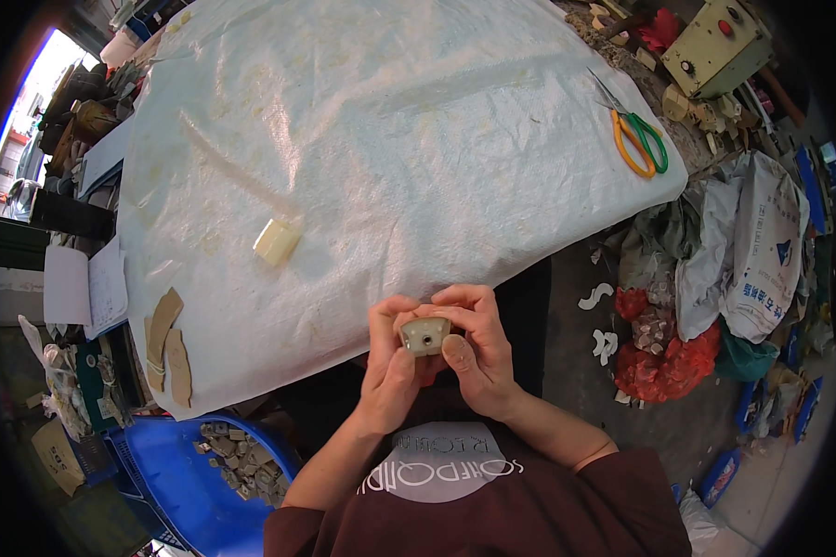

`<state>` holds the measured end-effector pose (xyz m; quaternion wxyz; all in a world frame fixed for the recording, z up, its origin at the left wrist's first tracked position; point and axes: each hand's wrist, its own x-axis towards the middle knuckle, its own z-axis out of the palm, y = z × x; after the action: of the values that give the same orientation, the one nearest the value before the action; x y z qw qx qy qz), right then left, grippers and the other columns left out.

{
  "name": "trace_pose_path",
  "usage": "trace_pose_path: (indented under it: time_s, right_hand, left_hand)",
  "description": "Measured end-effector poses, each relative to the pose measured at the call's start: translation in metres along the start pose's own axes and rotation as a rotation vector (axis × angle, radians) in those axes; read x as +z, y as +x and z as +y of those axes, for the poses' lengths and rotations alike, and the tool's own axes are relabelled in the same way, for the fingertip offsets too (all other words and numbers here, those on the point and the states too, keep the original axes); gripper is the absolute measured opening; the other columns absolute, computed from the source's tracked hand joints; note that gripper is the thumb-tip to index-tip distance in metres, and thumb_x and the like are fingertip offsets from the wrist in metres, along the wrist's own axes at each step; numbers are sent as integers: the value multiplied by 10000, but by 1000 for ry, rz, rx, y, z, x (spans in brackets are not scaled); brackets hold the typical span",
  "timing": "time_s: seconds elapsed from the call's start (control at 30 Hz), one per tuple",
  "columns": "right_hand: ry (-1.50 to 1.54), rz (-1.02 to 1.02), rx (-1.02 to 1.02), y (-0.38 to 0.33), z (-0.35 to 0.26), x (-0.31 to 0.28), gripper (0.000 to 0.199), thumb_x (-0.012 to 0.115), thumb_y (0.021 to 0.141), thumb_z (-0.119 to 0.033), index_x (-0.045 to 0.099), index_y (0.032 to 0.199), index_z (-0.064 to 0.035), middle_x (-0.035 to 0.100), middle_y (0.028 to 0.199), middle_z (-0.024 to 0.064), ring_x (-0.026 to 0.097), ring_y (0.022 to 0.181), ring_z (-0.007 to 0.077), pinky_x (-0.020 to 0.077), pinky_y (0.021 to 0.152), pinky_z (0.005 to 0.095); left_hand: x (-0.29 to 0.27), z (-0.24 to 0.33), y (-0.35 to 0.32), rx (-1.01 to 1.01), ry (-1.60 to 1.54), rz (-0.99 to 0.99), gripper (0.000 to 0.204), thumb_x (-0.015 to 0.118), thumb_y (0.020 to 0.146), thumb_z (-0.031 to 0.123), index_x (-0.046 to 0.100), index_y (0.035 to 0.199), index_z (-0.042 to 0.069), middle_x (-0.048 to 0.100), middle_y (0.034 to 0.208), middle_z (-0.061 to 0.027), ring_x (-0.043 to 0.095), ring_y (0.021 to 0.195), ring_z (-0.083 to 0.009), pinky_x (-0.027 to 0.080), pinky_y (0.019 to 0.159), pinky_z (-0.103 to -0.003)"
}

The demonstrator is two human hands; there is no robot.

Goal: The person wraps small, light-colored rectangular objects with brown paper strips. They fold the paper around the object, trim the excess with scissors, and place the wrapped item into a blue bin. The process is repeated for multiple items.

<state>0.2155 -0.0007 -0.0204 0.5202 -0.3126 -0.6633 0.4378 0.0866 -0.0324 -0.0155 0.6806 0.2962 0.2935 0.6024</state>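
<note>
Gripping a small beige block (424, 334) with a round hole in its near face, both hands closed on it at once, just off the near edge of the table and above the lap. Left hand (387, 364) wrapping the block's left side, thumb pressing up along the lower left corner, fingers curling over the top. Right hand (478, 348) clasping the right side, thumb lying across the lower right of the holed face, fingers hooking over the top edge and touching the left hand's fingers. Block sitting roughly level, hole facing the camera. Beyond the hands, lying on the white woven sheet (390, 121) covering the table: a second pale block (277, 241), well apart from the held one, toward the table's middle. Resting near the far right corner of the sheet: scissors with one orange and one green handle (638, 137), blades pointing away. Sitting past that corner: a cream metal box with a red button (718, 39), small pale offcuts scattered beside it. Hanging over the left near edge of the sheet: brown cardboard-like strips (167, 343). Standing below them on the floor: a blue tub (172, 478) holding greyish pieces. Piling up on the right floor: red mesh bags (664, 357) and a white printed sack (757, 251).
</note>
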Motion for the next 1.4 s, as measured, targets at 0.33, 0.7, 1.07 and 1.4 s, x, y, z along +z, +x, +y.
trace_pose_path:
  time_s: [0.33,0.7,1.07,1.4]
  right_hand:
    - [798,-347,528,33,6,-22,180,516,902,-198,586,910,-32,509,1117,132,518,933,160,419,816,295]
    - [629,-493,344,30,7,-31,123,541,900,-161,565,848,-52,524,1131,128,519,943,158,423,835,297]
    - [823,-342,520,3,10,-22,242,405,966,-208,536,1087,-44,520,1077,90,523,926,137,443,800,285]
    - [789,-301,557,5,5,-21,331,382,963,-268,517,1194,-72,477,1166,60,538,898,159,463,773,274]
  left_hand:
    - [4,26,7,-242,344,-235,450,556,820,307,451,1126,-6,543,923,-121,499,764,-140,398,620,-243]
    - [4,27,0,-448,234,-122,520,552,808,300,453,1183,-47,548,922,-105,528,754,-139,411,595,-231]
    - [3,23,7,-302,346,-167,495,534,799,205,414,1233,0,425,1035,-38,439,812,-93,387,638,-195]
    - [18,20,10,-248,191,-14,434,425,900,288,436,1215,-10,487,939,-31,459,742,-72,381,608,-187]
